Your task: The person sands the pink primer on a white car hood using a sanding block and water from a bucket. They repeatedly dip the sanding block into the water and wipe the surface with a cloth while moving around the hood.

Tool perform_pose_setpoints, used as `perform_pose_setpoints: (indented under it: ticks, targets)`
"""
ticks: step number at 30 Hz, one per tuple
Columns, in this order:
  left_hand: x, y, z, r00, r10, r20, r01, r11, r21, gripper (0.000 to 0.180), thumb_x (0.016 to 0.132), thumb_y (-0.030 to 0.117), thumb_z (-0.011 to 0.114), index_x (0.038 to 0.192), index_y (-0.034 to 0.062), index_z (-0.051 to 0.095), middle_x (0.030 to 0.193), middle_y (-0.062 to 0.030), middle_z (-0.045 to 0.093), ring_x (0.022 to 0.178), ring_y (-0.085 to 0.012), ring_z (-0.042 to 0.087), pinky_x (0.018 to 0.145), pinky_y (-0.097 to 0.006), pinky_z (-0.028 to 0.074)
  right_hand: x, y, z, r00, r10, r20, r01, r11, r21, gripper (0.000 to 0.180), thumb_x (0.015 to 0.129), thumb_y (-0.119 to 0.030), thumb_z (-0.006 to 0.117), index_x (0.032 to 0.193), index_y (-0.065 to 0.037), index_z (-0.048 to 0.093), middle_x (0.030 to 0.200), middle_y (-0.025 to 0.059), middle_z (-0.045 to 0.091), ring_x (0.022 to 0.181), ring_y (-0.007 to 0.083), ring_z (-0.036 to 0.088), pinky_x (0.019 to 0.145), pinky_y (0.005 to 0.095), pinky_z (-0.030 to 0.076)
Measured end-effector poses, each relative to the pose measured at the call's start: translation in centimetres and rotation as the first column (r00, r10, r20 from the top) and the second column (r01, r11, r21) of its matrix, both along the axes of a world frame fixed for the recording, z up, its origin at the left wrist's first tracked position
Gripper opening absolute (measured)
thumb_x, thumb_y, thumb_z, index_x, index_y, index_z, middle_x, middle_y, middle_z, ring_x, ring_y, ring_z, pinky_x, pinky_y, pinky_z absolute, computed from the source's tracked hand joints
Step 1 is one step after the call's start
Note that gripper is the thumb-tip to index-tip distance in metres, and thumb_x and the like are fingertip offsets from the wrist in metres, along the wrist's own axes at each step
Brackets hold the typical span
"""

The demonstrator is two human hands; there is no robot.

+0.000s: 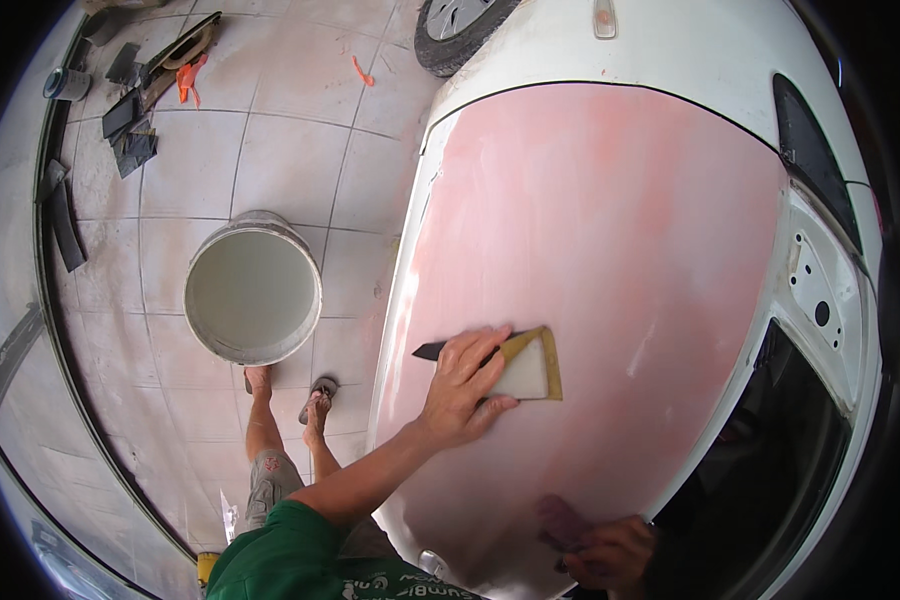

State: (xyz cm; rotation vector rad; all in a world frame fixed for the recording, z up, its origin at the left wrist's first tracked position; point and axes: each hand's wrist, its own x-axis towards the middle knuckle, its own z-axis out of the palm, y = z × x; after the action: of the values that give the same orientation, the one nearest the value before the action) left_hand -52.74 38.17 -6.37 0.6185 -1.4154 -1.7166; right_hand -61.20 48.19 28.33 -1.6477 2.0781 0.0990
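My left hand (pixel 460 388) is closed on a folded piece of sandpaper (pixel 553 362). It presses the piece against the car's door panel (pixel 610 230), which is smoothed and patchy pink and white. A dark corner of the paper sticks out left of my fingers; its yellowish-brown edge and a pale flat area show on the right. Low on the panel, my right hand (pixel 610 552) lies in shadow with curled fingers, beside the dark window. Next to those fingers is a dull purple shape (pixel 562 522), either a cloth or a reflection; I cannot tell which.
A round bucket (pixel 192 290) of cloudy liquid stands on the tiled floor left of the car, by my feet. Farther off lie dark sheets (pixel 135 150), orange scraps (pixel 190 80) and a can (pixel 67 84). A wheel (pixel 455 38) is at the far end.
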Motion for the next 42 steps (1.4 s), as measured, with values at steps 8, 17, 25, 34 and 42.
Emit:
perform_pose_setpoints:
  ticks: [8, 17, 25, 34, 42]
  targets:
    - [-12.5, -20.5, -3.4, 0.971, 0.195, 0.136, -0.174, 0.973, -0.151, 0.051, 0.105, 0.035, 0.065, 0.143, 0.0019, 0.063, 0.158, -0.0194, 0.052, 0.135, -0.0404, 0.048, 0.116, -0.047, 0.038, 0.2, -2.5, -0.5, 0.989, -0.068, 0.130, 0.068, 0.998, 0.008, 0.027, 0.077, -0.026, 0.097, 0.086, -0.018, 0.072, 0.091, 0.0041, 0.076, 0.079, 0.0268, 0.073, 0.072, 0.0402, 0.057]
    - [1.3, 3.0, 1.8, 0.998, -0.013, 0.066, 0.016, 0.999, -0.035, 0.047, 0.086, 0.033, 0.084, 0.125, 0.0110, 0.071, 0.160, -0.0195, 0.051, 0.146, -0.0394, 0.047, 0.121, -0.062, 0.033, 0.1, 0.1, -0.1, 1.000, -0.024, 0.000, 0.024, 1.000, -0.010, 0.030, 0.080, -0.034, 0.094, 0.079, -0.022, 0.067, 0.083, -0.0034, 0.072, 0.063, 0.0139, 0.064, 0.062, 0.0316, 0.046]
    - [-12.2, -22.9, -8.5, 0.998, -0.011, -0.065, -0.011, 0.944, -0.329, 0.052, 0.105, 0.031, 0.067, 0.151, 0.0082, 0.056, 0.168, -0.0177, 0.042, 0.155, -0.0409, 0.038, 0.127, -0.059, 0.026, 0.3, -1.5, -0.8, 0.998, -0.030, 0.054, 0.031, 0.999, -0.015, 0.025, 0.078, -0.022, 0.095, 0.086, -0.016, 0.072, 0.096, 0.0052, 0.077, 0.080, 0.0269, 0.074, 0.071, 0.0398, 0.058]
    - [-14.0, -22.3, -7.4, 0.996, 0.050, -0.071, -0.066, 0.967, -0.247, 0.054, 0.103, 0.038, 0.069, 0.147, 0.0080, 0.061, 0.166, -0.0180, 0.043, 0.149, -0.0412, 0.042, 0.126, -0.053, 0.031, 0.3, -2.5, -0.4, 0.999, -0.032, 0.026, 0.032, 0.999, 0.029, 0.024, 0.079, -0.020, 0.094, 0.082, -0.016, 0.071, 0.093, 0.0045, 0.076, 0.081, 0.0260, 0.074, 0.069, 0.0389, 0.059]
    - [-3.0, -5.9, -4.3, 0.975, -0.223, 0.004, 0.210, 0.915, -0.345, 0.065, 0.087, 0.049, 0.077, 0.145, 0.0204, 0.068, 0.169, -0.0086, 0.041, 0.158, -0.0375, 0.031, 0.131, -0.066, 0.017, 0.5, -1.5, 0.0, 0.996, -0.070, 0.055, 0.069, 0.998, 0.014, 0.024, 0.080, -0.023, 0.094, 0.086, -0.017, 0.071, 0.090, 0.0040, 0.076, 0.079, 0.0260, 0.074, 0.068, 0.0380, 0.058]
